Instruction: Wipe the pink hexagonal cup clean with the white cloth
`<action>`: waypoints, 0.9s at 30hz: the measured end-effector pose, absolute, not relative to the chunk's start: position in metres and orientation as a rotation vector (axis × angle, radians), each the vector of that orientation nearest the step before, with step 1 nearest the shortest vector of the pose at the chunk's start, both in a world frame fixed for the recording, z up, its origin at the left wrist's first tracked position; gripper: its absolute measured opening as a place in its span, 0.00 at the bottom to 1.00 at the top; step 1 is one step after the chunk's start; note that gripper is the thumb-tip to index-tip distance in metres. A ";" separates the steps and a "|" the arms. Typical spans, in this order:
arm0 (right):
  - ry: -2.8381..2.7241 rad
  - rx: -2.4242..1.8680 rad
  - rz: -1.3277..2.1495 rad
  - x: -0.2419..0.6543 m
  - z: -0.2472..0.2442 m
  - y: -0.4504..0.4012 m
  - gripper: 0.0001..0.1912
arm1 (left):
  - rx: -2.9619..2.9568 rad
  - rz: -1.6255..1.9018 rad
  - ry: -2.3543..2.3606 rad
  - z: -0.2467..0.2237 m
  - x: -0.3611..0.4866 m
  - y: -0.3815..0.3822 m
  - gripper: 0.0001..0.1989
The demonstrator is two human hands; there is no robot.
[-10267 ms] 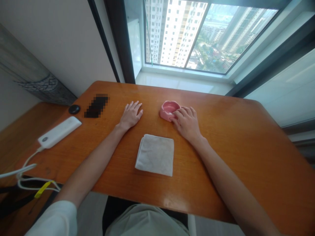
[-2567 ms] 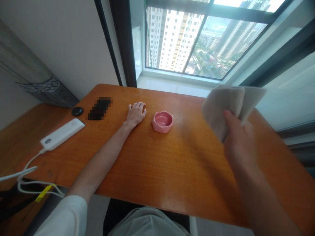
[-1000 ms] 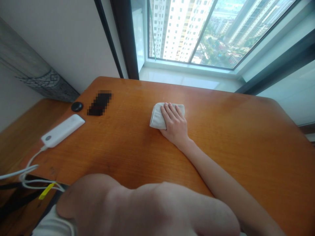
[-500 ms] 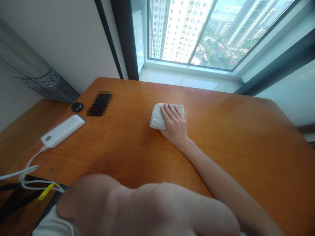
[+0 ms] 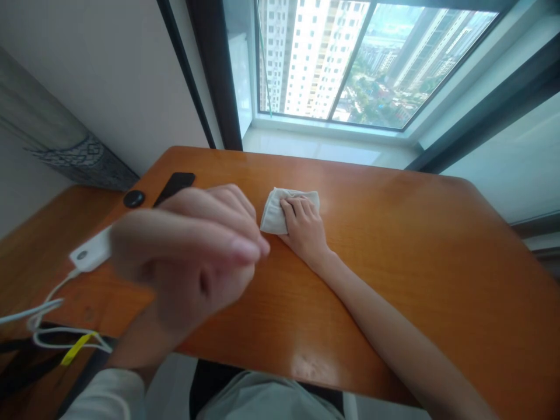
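My right hand (image 5: 303, 224) presses a folded white cloth (image 5: 275, 214) onto the wooden table, its fingers bent over the cloth's right part. The cloth's left side and top edge show past the fingers. Raised close to the camera, my left hand (image 5: 196, 251) is blurred, with its fingers curled in and closed; I see nothing in it. It hangs above the table's left half, left of the cloth, and covers part of a white power strip or adapter (image 5: 90, 252) and the lower end of a black phone (image 5: 177, 182).
The brown wooden table (image 5: 385, 245) reaches toward a window (image 5: 324, 64). A round black object (image 5: 133, 199) lies near its left edge. White cables (image 5: 55, 318) with a yellow tag (image 5: 79, 348) hang at the lower left. A curtain (image 5: 83, 154) stands beyond the left corner.
My left hand, before a large blurred shape across the bottom, has moved up and forward in view, fingers curled. My right hand stays on the cloth, its fingers more bent and the cloth slightly rumpled.
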State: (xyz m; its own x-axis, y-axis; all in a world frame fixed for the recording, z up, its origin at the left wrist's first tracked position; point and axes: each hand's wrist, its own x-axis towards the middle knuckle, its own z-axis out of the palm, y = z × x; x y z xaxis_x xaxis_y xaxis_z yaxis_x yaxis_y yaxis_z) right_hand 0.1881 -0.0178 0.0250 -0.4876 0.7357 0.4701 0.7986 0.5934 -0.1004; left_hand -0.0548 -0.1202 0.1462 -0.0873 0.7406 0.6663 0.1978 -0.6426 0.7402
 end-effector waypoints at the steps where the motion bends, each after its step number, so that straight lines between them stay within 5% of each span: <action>1: -2.380 -1.245 -0.195 0.187 0.027 -0.018 0.24 | 1.756 1.798 1.012 0.142 -0.044 -0.095 0.06; 4: -2.482 -1.297 -0.197 0.186 0.032 -0.016 0.13 | 1.682 1.845 1.031 0.109 -0.004 -0.036 0.10; 9: -2.553 -1.281 -0.119 0.187 0.032 -0.005 0.11 | 1.583 2.063 1.016 0.040 0.017 0.028 0.17; 19: -1.169 -1.359 0.654 0.214 0.020 0.023 0.32 | 2.335 1.586 0.953 -0.009 0.010 0.051 0.32; 24: -1.050 -1.166 0.867 0.209 0.017 0.026 0.33 | 2.534 1.372 0.839 -0.015 0.018 0.053 0.53; 27: -1.072 -1.113 1.007 0.200 0.016 0.021 0.35 | 2.576 1.335 0.811 -0.015 0.020 0.050 0.55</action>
